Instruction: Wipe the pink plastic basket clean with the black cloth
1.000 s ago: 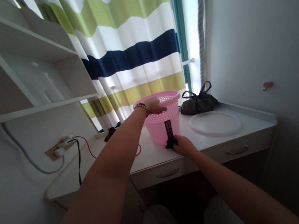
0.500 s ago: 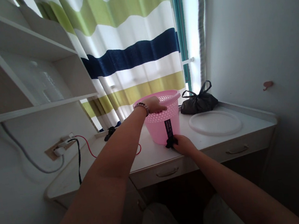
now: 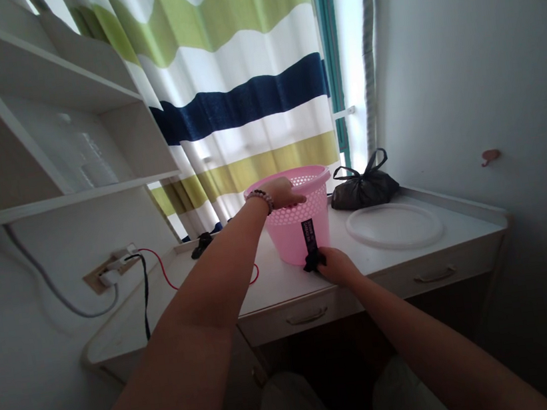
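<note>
A pink plastic basket [image 3: 292, 246] with a perforated upper band stands upright on the desk [image 3: 275, 292]. My left hand [image 3: 282, 192], with a beaded bracelet at its wrist, is closed over the basket's near rim; its fingertips are partly hidden. Low on the basket's front, my right hand [image 3: 336, 266] pinches a small crumpled black bundle [image 3: 313, 261], perhaps cloth or thin plastic. Right above it, a black label [image 3: 308, 233] with pale lettering runs down the basket wall. The bundle lies against the basket near its base.
A tied black plastic bag [image 3: 364, 187] sits at the back right, behind a white round lid-like ring [image 3: 394, 225]. Leftward are a small black object [image 3: 201, 245], a red cable [image 3: 162, 271] and a wall socket with plugs [image 3: 110, 273]. A shelf unit [image 3: 75, 197] overhangs the left side.
</note>
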Demonstrator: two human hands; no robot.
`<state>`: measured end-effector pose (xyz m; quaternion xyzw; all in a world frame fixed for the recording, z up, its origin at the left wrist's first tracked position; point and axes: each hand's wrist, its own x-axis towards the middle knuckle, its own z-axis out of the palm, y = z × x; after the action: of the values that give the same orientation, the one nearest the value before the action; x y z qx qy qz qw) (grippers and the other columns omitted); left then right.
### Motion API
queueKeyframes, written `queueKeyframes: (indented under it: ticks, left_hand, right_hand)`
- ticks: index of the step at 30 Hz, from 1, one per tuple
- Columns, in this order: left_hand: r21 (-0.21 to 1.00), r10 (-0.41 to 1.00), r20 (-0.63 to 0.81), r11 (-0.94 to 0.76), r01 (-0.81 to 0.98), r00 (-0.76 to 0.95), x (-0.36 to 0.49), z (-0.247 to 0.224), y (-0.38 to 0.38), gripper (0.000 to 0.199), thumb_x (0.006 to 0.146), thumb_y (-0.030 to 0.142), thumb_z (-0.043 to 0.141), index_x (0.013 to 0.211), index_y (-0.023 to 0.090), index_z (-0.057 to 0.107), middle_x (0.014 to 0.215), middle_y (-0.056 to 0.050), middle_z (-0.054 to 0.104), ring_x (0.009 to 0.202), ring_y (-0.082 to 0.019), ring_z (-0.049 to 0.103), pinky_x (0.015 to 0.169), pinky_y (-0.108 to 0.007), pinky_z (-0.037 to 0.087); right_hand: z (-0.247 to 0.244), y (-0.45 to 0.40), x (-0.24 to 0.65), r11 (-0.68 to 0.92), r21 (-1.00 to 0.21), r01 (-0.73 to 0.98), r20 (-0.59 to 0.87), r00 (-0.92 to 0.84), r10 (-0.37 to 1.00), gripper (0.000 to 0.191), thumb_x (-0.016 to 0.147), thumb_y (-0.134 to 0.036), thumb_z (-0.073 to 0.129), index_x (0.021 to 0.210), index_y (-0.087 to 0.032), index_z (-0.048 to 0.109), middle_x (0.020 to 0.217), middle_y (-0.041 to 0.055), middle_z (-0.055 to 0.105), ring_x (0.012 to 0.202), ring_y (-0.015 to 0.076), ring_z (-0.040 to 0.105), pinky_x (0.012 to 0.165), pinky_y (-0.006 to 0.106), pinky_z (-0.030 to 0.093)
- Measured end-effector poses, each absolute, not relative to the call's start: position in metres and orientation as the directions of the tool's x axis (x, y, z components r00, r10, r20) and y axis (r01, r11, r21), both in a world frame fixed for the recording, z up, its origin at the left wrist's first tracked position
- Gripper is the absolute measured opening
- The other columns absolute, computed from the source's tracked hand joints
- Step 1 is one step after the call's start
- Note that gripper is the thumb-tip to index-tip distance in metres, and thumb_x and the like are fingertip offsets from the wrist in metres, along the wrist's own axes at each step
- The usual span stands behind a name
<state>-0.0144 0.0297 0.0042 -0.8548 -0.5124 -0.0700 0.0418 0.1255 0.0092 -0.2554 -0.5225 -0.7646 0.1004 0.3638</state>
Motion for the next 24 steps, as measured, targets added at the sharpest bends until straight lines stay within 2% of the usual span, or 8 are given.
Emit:
queueKeyframes:
  ticks: [7,17,24]
  left_hand:
    - [-0.047,0.863,0.189,-0.469,0.882,0.469,-0.0138,0.0057,0.0278,0.041,0.065,0.054,0.055,0.066,0.015,0.067,0.067,-0.006,0.065,0.057,-0.015,0.055,0.056,-0.027,0.038]
    - [0.045,0.87,0.165,-0.477,0.878,0.465,-0.0155,0.0025,0.032,0.036,0.065,0.05,0.057,0.068,0.015,0.067,0.068,-0.005,0.066,0.057,-0.013,0.056,0.056,-0.025,0.04]
    - [-0.007,0.866,0.163,-0.479,0.878,0.473,-0.0155,0.0032,0.0359,0.037,0.065,0.05,0.056,0.064,0.015,0.066,0.065,-0.005,0.065,0.054,-0.013,0.054,0.054,-0.026,0.038]
  right_hand:
    - [-0.2548,0.0093,0.1256,0.457,-0.53,0.715,0.469,-0.201,0.86,0.018,0.073,-0.029,0.055,0.087,-0.021,0.062,0.082,0.0031,0.063,0.071,0.015,0.052,0.058,0.023,0.03]
    - [-0.2514,0.0069,0.124,0.417,-0.533,0.736,0.431,-0.187,0.883,0.018,0.074,-0.029,0.056,0.088,-0.019,0.063,0.081,0.0037,0.063,0.071,0.0149,0.052,0.059,0.023,0.03]
    - [-0.2519,0.0098,0.1248,0.437,-0.54,0.72,0.435,-0.206,0.877,0.019,0.075,-0.028,0.055,0.09,-0.02,0.063,0.081,0.0034,0.063,0.071,0.015,0.053,0.059,0.023,0.031]
